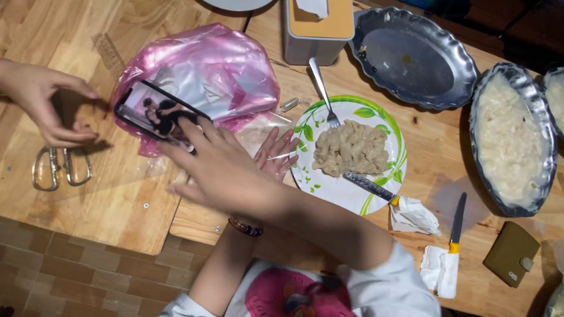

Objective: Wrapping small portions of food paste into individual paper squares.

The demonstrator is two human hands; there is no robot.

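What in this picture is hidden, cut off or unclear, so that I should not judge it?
All in the head view:
- Phone: its near end is covered by the right hand; the grip is unclear because of blur.
- Left hand: the right forearm covers its palm.
- Far-right tray: cut off by the right edge.
- Another person's hand: its arm is cut off by the left edge.

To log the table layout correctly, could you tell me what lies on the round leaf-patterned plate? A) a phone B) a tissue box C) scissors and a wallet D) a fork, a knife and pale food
D: the plate holds pale food, with a fork and a knife resting on it.
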